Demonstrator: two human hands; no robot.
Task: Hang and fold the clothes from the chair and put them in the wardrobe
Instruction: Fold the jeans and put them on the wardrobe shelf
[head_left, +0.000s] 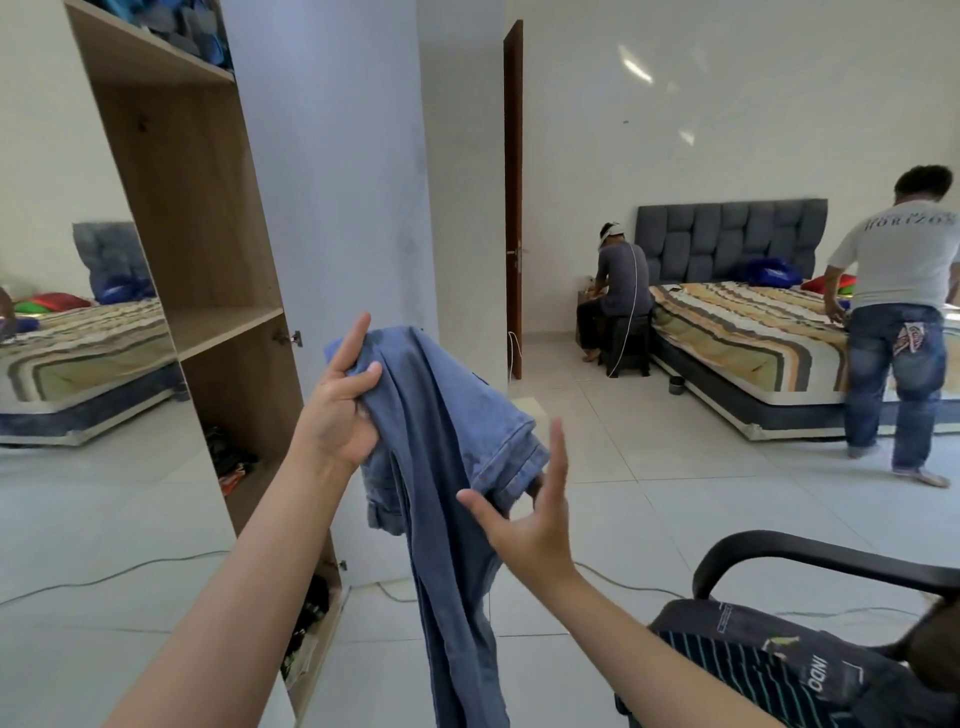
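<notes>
A: What's nearest?

B: 2 bare forearms reach up from the bottom edge. The left hand (340, 410) has its thumb and fingers clamped on a bunched fold of the jeans (441, 467), index finger sticking up. The right hand (530, 525) is spread wide, fingers apart, with the fingertips at the cuffed hem of 1 leg; I cannot tell whether it grips.

A: And the jeans?

B: In the air between the hands, the rest hanging straight down past the bottom edge.

A: To the right?

B: The chair (810, 558), lower right, with dark clothes (769, 665) piled on its seat, 1 of them striped.

A: Left?

B: The wardrobe (208, 249), door (332, 171) open, wooden shelves bare at mid height, blue things on the top shelf.

A: Farther off?

B: A bed (748, 332) with a striped cover; 1 person sits beside it, another stands at its edge.
</notes>
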